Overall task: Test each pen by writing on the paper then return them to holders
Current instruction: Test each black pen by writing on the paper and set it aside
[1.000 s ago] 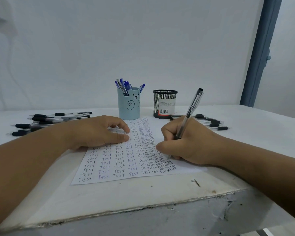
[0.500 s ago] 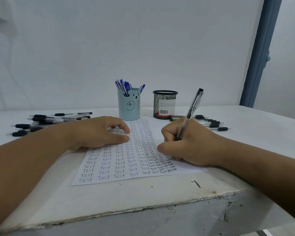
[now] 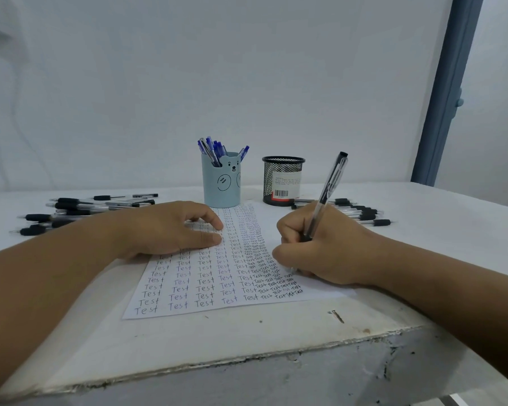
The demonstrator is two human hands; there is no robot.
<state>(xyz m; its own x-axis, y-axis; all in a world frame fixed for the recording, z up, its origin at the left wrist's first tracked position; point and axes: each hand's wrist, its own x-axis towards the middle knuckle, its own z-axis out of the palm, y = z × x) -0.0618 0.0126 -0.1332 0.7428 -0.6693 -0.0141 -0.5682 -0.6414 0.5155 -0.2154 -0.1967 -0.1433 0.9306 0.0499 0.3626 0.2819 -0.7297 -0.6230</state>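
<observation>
Pale blue bear-face holder [image 3: 221,183] (blue pens [image 3: 214,149]), black mesh holder [image 3: 282,178], white paper [image 3: 217,276].

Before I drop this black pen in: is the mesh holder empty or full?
Cannot tell fully: no pens rise above the black mesh holder's rim, unlike the blue holder.

1. The paper [image 3: 217,276], at the centre of the frame, carries the handwritten word "Test" over and over, in rows and columns. The left columns are large and spaced; toward the right the words shrink and crowd together, and at the far edge they are too small to read.
2. The black mesh holder [image 3: 282,180], right of centre, bears a white label [image 3: 286,185] with a barcode above a red strip; its small print and digits cannot be read.
</observation>
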